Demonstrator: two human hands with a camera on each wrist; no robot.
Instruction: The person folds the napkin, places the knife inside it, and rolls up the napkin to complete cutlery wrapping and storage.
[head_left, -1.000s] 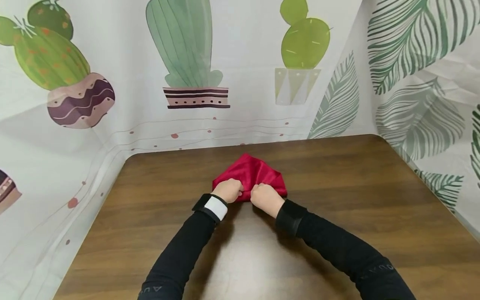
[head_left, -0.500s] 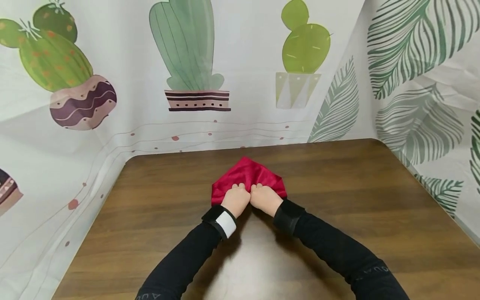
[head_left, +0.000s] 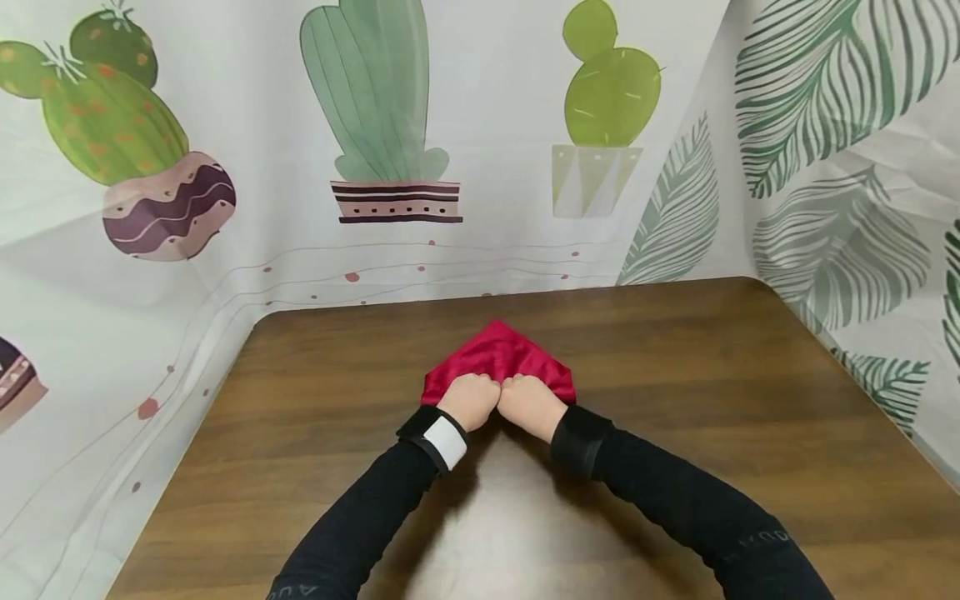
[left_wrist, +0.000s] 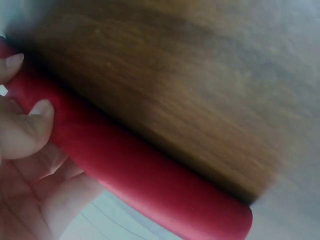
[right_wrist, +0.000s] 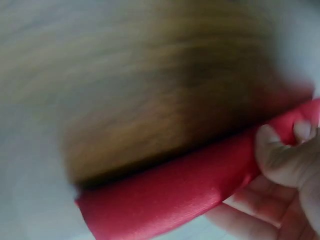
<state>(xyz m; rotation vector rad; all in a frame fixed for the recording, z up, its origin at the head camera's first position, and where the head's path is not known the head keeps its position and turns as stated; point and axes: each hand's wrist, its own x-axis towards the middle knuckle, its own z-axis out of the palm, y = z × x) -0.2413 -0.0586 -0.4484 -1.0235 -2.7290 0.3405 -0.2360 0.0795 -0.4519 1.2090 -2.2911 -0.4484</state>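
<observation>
While knuckles meet, the left hand (head_left: 470,399) and right hand (head_left: 529,405) each curl fingers (left_wrist: 30,131) around the rolled near edge of a red cloth (head_left: 501,359), its point lying beyond them on the wooden worktop (head_left: 712,400).

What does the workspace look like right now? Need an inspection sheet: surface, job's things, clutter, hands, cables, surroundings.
Surface: brown wood-grain table, bare around the work.
Job's things: red cloth, pointed away from the person, near edge rolled.
Clutter: nothing seen.
Hands: left hand and right hand side by side, fingers curled round the cloth's rolled edge.
Cables: nothing seen.
Surroundings: white backdrop printed with cacti and leaves, behind and on both sides.
</observation>
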